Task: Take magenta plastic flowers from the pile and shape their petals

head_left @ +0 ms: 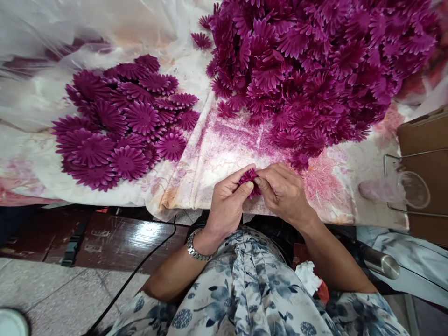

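One purple flower piece (249, 178) is pinched between the left hand (226, 205) and right hand (284, 191). A flat batch (122, 126) is laid up-left of them; the heaped pile (315, 65) above seems unhandled.

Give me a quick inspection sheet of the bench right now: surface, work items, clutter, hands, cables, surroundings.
Surface: pale patterned cloth, dusted with purple fluff near the middle.
Job's things: one purple fabric flower pinched between both hands; flat-laid flowers at left; heaped pile at upper right.
Clutter: clear plastic sheet at upper left; wire frame by a brown box.
Hands: left hand, with wristwatch, and right hand both grip the flower.
Cables: black cable running across the floor.
Surroundings: metal flask, tiled floor.
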